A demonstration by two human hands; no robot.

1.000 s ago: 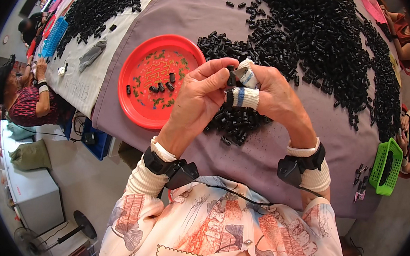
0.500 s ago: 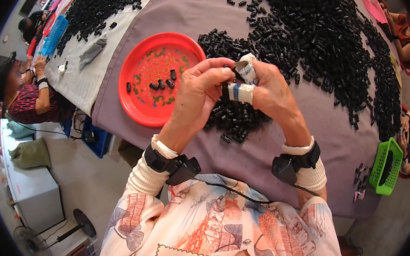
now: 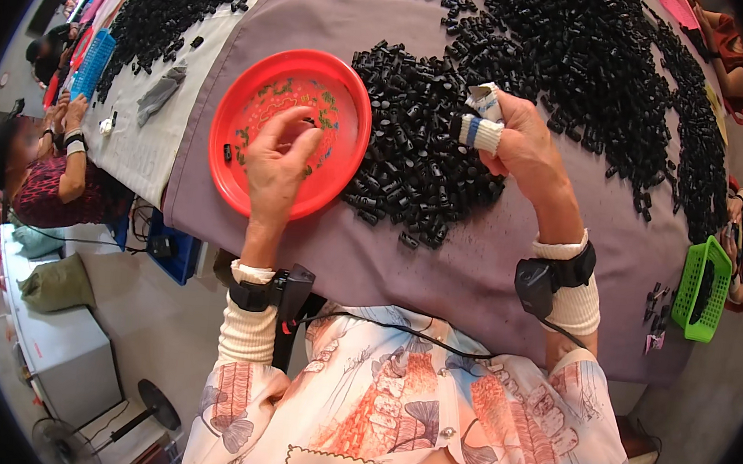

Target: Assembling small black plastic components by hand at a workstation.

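Note:
My left hand [image 3: 276,166] is over the red round tray [image 3: 216,185], thumb and forefinger curved with a gap between their tips. A small black piece [image 3: 312,122] shows at that gap, and it seems to lie in the tray. Another small black piece [image 3: 227,152] rests near the tray's left side; my hand hides part of the tray. My right hand [image 3: 525,148] is raised over the pile of black pieces [image 3: 413,165], fingers bent inward. Cream finger sleeves [image 3: 481,134] with blue stripes cover its thumb and forefinger. What it grips is too small to make out.
A larger heap of black pieces [image 3: 572,64] spreads across the mauve cloth [image 3: 320,7]. At the right stands a green basket [image 3: 701,287]. A co-worker [image 3: 59,165] sits at the left by a blue basket [image 3: 94,65] and a grey cloth [image 3: 161,94].
My hands have parted from in front of me. The left has moved left over the red tray; the right has drawn slightly right.

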